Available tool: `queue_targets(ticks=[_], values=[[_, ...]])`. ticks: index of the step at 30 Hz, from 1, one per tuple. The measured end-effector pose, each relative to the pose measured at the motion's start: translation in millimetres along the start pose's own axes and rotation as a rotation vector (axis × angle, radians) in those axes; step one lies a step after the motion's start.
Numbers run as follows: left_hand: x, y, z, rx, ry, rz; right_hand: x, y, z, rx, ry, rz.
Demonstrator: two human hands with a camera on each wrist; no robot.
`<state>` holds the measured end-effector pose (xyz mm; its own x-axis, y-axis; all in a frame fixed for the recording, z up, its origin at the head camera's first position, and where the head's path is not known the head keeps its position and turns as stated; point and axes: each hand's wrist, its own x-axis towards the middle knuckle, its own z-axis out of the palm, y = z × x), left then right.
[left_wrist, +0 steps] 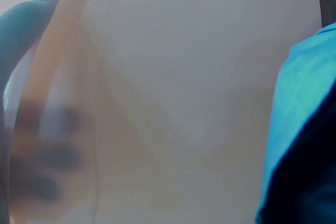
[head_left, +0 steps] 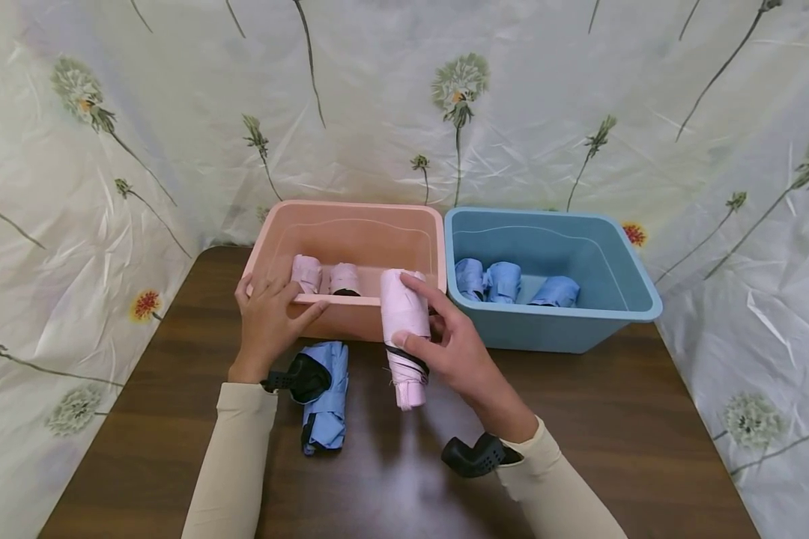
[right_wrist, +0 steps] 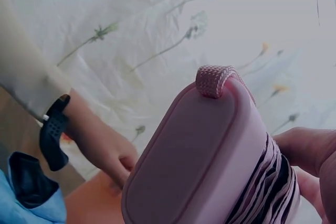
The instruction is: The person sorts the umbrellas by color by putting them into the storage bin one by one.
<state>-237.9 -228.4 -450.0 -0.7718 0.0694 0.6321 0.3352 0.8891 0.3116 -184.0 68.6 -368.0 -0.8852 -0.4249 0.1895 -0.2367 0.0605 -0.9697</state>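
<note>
My right hand (head_left: pixel 458 348) grips a folded pink umbrella (head_left: pixel 404 307) near the front rim of the pink bin (head_left: pixel 364 209). Its flat end carries a woven wrist strap (right_wrist: pixel 212 81) in the right wrist view. With fingers over the front rim and thumb outside, my left hand (head_left: pixel 266 322) holds the bin at its left. Blurred fingers show through the bin's wall (left_wrist: pixel 184 103) in the left wrist view. Beside my left wrist, a folded blue umbrella (head_left: pixel 328 419) lies on the table, partly covered by the wrist camera. Two pink umbrellas (head_left: pixel 306 273) are inside the pink bin.
A blue bin (head_left: pixel 546 217) stands right beside the pink one, with three folded blue umbrellas (head_left: pixel 503 281) in it. Both bins sit at the back of the dark wooden table (head_left: pixel 580 419). Flower-printed sheeting (head_left: pixel 364 112) hangs behind and at both sides.
</note>
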Motion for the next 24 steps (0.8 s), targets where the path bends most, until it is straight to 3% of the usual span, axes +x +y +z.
queue_targets(ticks=[16, 24], values=[[-0.6, 0.2, -3.6, 0.003, 0.025, 0.006, 31.2, -11.0, -6.2, 0.056, 0.043, 0.036], [-0.7, -0.4, -2.2, 0.004, 0.028, 0.018, 47.7, -10.0, -8.9, 0.043, 0.084, 0.006]])
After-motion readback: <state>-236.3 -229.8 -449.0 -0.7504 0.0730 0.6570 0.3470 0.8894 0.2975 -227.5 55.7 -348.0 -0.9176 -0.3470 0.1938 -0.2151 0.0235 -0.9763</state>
